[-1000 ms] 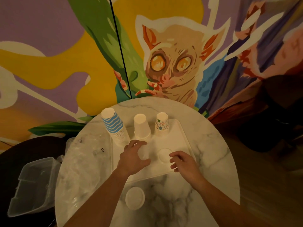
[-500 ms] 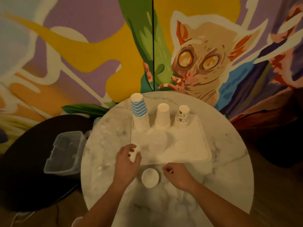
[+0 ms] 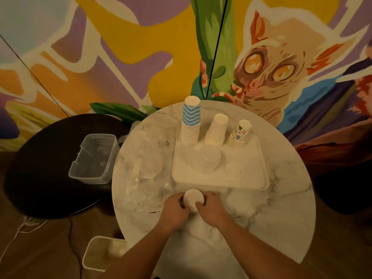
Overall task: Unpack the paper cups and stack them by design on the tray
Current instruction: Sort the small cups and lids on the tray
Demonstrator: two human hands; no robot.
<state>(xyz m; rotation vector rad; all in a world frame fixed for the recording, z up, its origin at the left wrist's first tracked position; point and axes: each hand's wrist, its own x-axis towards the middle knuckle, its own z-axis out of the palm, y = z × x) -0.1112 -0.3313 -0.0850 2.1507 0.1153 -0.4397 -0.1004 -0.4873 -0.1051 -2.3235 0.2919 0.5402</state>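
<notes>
Both hands hold a plain white cup (image 3: 192,198) on the worktop (image 3: 261,218), just in front of the tray (image 3: 259,178). The left hand (image 3: 174,210) and right hand (image 3: 211,209) curl their fingers around its sides. I think it belongs on the plain white stack (image 3: 216,129). Squeeze softly and lift it straight up.

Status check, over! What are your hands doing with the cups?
Left hand and right hand both grip white cup stack on table, near edge of tray. Three stacks stand on tray. Nothing blocking.
</notes>
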